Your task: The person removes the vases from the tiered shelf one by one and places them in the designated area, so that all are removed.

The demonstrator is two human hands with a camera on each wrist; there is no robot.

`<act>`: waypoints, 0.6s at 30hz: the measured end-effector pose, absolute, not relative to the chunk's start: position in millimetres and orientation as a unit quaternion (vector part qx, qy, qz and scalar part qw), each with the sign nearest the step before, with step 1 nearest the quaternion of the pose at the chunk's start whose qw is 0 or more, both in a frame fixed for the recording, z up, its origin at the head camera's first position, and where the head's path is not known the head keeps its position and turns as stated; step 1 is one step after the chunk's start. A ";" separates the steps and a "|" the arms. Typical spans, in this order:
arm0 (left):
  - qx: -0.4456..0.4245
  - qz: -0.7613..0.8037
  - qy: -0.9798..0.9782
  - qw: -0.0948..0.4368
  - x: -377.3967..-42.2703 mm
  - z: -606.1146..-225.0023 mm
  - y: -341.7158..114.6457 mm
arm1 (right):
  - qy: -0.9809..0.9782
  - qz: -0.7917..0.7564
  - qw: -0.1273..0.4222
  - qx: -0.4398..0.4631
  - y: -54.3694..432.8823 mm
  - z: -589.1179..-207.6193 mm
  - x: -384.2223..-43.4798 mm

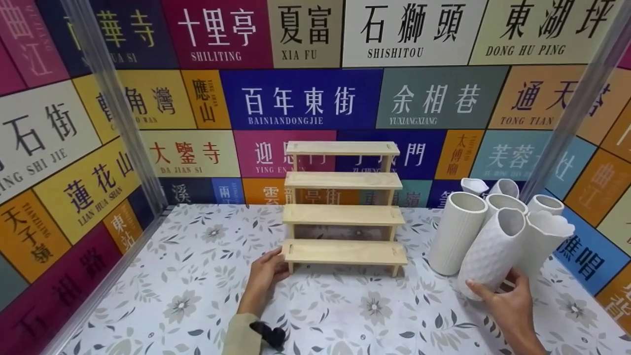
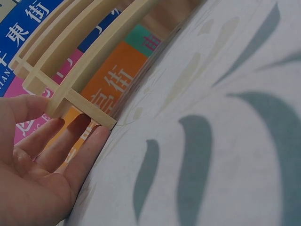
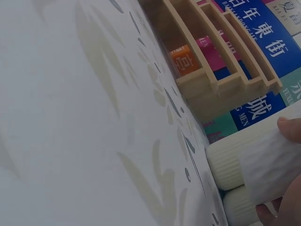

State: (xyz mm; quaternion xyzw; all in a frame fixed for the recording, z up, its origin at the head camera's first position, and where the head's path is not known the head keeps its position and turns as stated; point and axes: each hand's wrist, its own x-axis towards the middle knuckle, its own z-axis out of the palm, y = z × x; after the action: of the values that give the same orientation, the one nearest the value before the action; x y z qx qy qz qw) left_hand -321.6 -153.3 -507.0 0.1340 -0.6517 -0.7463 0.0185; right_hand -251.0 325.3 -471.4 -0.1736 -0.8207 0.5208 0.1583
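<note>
A light wooden four-step display stand (image 1: 345,251) stands on the patterned cloth in the middle of the head view. At the left end of its lowest step is my left hand (image 1: 266,275); in the left wrist view the thumb (image 2: 33,106) and fingers pinch that end near the leg. My right hand (image 1: 510,305) grips a white dimpled vase (image 1: 493,254) low on its body, thumb on one side and fingers on the other. This vase leans, its mouth toward the upper right, in front of several other white vases. In the right wrist view the hand is partly cut off.
Behind the held vase stand a ribbed white cylinder vase (image 1: 456,234), a wavy-rimmed vase (image 1: 547,236) and several more, close together. Walls of coloured sign panels (image 1: 300,98) rise at the back and sides, with clear upright posts (image 1: 123,108) at the corners.
</note>
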 end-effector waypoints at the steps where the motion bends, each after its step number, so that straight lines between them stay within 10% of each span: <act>1: 0.134 -0.750 -0.648 0.017 -321.5 -507.1 -153.6 | -0.821 0.520 0.154 -0.175 326.1 -471.7 -251.2; 18: 0.120 -0.751 -0.649 0.027 -321.3 -508.9 -153.4 | -0.838 0.507 0.094 -0.177 335.8 -482.2 -253.7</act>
State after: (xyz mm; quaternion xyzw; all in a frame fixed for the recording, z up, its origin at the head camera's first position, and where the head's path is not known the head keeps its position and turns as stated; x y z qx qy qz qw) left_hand -321.3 -153.4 -508.9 0.1199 -0.6490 -0.7508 0.0268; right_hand -253.7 335.8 -482.2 -0.1766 -0.8381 0.5075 0.0941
